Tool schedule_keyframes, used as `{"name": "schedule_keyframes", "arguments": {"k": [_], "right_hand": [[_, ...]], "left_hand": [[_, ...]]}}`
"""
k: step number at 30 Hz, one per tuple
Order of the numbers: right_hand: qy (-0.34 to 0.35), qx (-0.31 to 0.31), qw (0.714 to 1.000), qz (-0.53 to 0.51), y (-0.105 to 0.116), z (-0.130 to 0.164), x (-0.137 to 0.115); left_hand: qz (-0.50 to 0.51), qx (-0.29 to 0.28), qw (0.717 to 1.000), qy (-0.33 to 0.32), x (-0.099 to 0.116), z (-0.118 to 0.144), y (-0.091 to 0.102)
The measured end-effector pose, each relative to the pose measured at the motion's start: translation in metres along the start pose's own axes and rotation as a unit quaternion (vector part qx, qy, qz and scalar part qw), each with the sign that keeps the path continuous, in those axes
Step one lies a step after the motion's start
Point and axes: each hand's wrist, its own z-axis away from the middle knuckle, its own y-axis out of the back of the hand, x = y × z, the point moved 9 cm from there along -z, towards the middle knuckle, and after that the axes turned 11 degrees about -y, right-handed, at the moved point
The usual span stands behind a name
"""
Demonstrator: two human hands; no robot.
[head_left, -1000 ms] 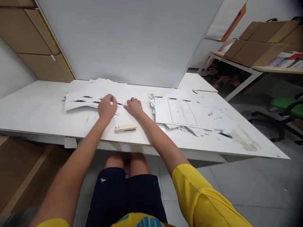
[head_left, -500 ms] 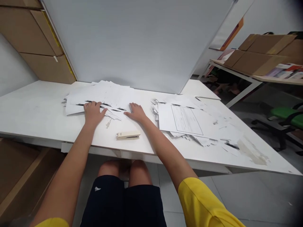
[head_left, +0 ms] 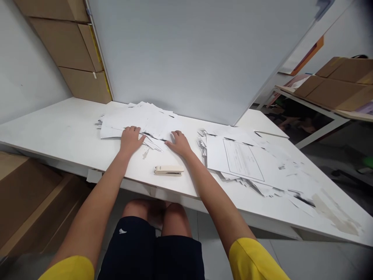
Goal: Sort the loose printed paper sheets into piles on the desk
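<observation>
1. Nearest the camera, the person's knees and dark shorts sit under the front edge of the white table (head_left: pixel 58 132), with both yellow-sleeved arms reaching forward over it.
2. On the table between the two forearms, a cream stapler (head_left: pixel 169 170) lies flat, close to the front edge, touched by neither hand.
3. Beyond the stapler, the left hand (head_left: pixel 130 140) rests palm down, fingers spread and released, on the near edge of the left paper pile (head_left: pixel 140 118); it grasps nothing.
4. Beside it, the right hand (head_left: pixel 180 143) likewise lies flat and open, fingertips on the right-hand edge of the same pile, pressing rather than gripping.
5. The left paper pile is a loose, fanned heap of white sheets with dark printed bands, spread between the hands and the partition behind.
6. To the right, well apart from the hands, a second paper pile (head_left: pixel 247 161) sprawls across the table; its top sheet bears a framed printed form, too small to read.
7. Behind the table, a pale grey partition board (head_left: pixel 189 54) stands upright.
8. Farthest back, cardboard boxes (head_left: pixel 72 50) are stacked at the left wall, and more flattened cardboard (head_left: pixel 338 83) lies on a neighbouring table at the right.
</observation>
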Motion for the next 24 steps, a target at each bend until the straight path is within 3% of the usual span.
{"name": "schedule_keyframes", "arguments": {"k": [4, 6, 9, 12, 15, 21, 24], "right_hand": [[0.016, -0.004, 1.0, 0.0, -0.003, 0.0, -0.003], [0.03, -0.011, 0.999, 0.002, -0.006, 0.0, -0.006], [0.03, -0.019, 0.999, 0.006, -0.008, -0.001, -0.006], [0.018, -0.022, 1.0, 0.009, -0.007, -0.001, -0.005], [0.015, -0.035, 0.999, 0.005, -0.005, -0.001, -0.005], [0.022, -0.05, 0.999, 0.0, 0.0, -0.005, -0.009], [0.029, -0.047, 0.998, 0.016, 0.0, -0.007, -0.013]], "left_hand": [[0.022, -0.017, 0.998, -0.053, 0.017, 0.0, 0.003], [0.026, 0.0, 0.999, -0.047, 0.016, -0.001, 0.006], [0.019, 0.05, 0.995, 0.087, -0.013, 0.003, 0.01], [0.036, 0.046, 0.978, 0.198, -0.038, 0.01, 0.003], [0.033, 0.036, 0.985, 0.166, -0.032, 0.007, 0.001], [0.028, 0.039, 0.997, 0.06, 0.005, 0.004, 0.008], [0.05, 0.049, 0.996, 0.05, 0.013, 0.005, 0.012]]}}
